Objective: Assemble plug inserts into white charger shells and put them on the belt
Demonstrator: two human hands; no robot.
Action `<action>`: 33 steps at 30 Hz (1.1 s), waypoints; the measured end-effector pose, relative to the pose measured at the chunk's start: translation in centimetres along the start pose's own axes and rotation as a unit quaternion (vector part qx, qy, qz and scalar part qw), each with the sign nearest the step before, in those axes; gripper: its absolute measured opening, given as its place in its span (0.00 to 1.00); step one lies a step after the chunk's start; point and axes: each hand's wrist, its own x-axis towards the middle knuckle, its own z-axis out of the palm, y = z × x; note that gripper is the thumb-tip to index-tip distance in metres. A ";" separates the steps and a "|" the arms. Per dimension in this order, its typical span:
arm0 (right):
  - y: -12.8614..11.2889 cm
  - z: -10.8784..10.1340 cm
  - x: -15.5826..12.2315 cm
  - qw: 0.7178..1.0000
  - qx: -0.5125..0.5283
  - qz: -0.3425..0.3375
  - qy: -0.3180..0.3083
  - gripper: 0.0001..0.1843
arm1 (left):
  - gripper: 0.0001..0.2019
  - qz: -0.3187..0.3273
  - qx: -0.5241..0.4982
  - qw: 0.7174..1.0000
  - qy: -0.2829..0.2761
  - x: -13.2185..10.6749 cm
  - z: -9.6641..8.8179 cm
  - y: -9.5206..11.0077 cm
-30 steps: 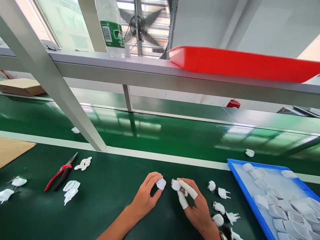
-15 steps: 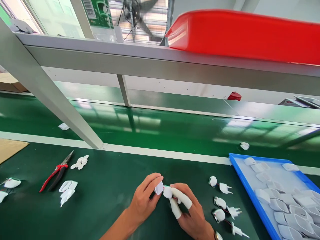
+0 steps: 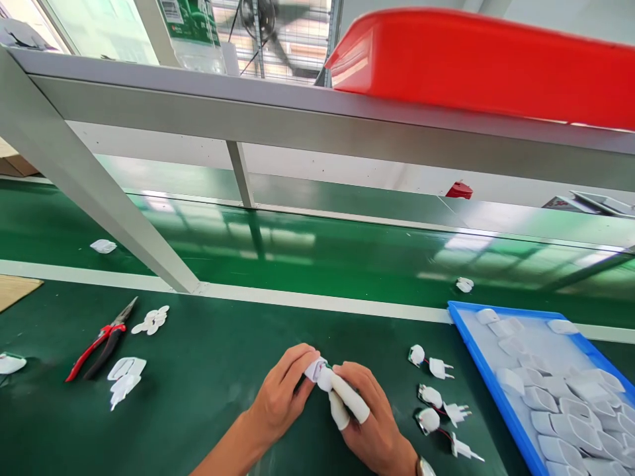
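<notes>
My left hand (image 3: pixel 280 396) and right hand (image 3: pixel 364 420) meet over the green desk (image 3: pixel 213 383), fingers of each closed on one small white shell piece (image 3: pixel 317 371), pressed end to end; wired plug parts (image 3: pixel 436 396) lie at three o'clock, nearer my right.

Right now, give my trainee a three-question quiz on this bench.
1. True or false: the pliers lie right of the blue tray.
2. What do the left hand and right hand press together?
3. The right hand's fingertips wear: A bare skin, B white finger cots, C black gloves?

Key: 1 false, they lie far to its left. 2 Two small white plastic pieces, touching. 3 B.
</notes>
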 end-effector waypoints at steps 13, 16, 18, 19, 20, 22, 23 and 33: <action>0.2 0.5 0.0 0.999 -0.026 -0.025 0.001 0.34 | 0.19 0.031 0.017 0.999 0.008 0.1 0.3 -0.1; 0.2 0.4 0.6 1.000 -0.016 -0.017 -0.001 0.33 | 0.19 0.028 0.015 1.000 -0.003 0.1 0.3 -0.2; 0.2 0.4 0.8 1.000 -0.009 -0.010 -0.009 0.33 | 0.20 0.026 0.011 1.000 -0.014 0.0 0.4 -0.2; 0.3 0.4 0.9 1.000 -0.005 -0.010 -0.014 0.32 | 0.20 0.024 0.011 0.999 -0.018 0.0 0.5 -0.2; 0.3 0.4 0.9 1.000 -0.001 -0.010 -0.019 0.32 | 0.21 0.022 0.010 0.999 -0.022 -0.1 0.5 -0.1; 0.3 0.5 0.8 1.000 0.003 -0.009 -0.027 0.31 | 0.21 0.018 0.007 1.000 -0.024 -0.2 0.7 0.0; 0.3 0.5 0.8 0.999 0.002 -0.007 -0.032 0.30 | 0.21 0.017 0.003 1.000 -0.023 -0.2 0.8 0.0; 0.5 0.5 0.7 0.992 0.094 0.075 -0.043 0.27 | 0.18 -0.032 -0.044 0.998 -0.023 -0.6 1.1 0.1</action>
